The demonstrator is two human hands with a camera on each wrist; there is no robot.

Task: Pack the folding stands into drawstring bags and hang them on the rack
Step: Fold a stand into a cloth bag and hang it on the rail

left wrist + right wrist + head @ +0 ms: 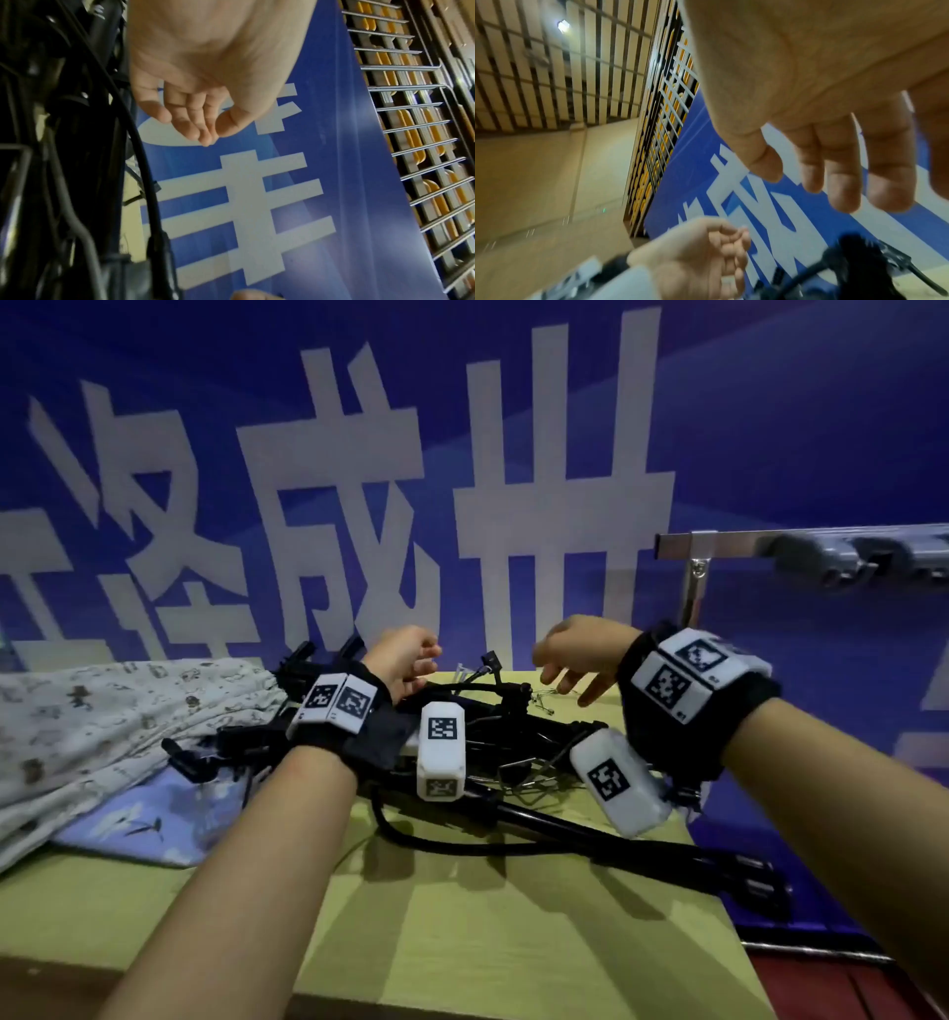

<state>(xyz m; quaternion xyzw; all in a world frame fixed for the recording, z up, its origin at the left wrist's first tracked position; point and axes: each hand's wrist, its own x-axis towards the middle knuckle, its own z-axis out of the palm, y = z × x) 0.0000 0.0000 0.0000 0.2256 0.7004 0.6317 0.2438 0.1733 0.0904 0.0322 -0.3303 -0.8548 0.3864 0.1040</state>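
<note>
A tangle of black folding stands (506, 719) lies on the yellow-green table (462, 942); their black tubes and cables (64, 142) fill the left of the left wrist view. My left hand (411, 660) hovers just above the pile's far left, fingers loosely curled, thumb near the fingertips (203, 125), holding nothing. My right hand (570, 660) hangs above the pile's far right with relaxed fingers (841, 172) pointing down, empty. A white patterned drawstring bag (102, 711) and a blue one (154, 819) lie at the table's left. The metal rack (729, 541) stands at the right.
A blue banner (770, 428) with large white characters rises right behind the table. Grey hooks (847, 562) sit on the rack's bar. One long black stand (616, 839) reaches toward the table's right edge. A red floor (847, 988) shows at lower right.
</note>
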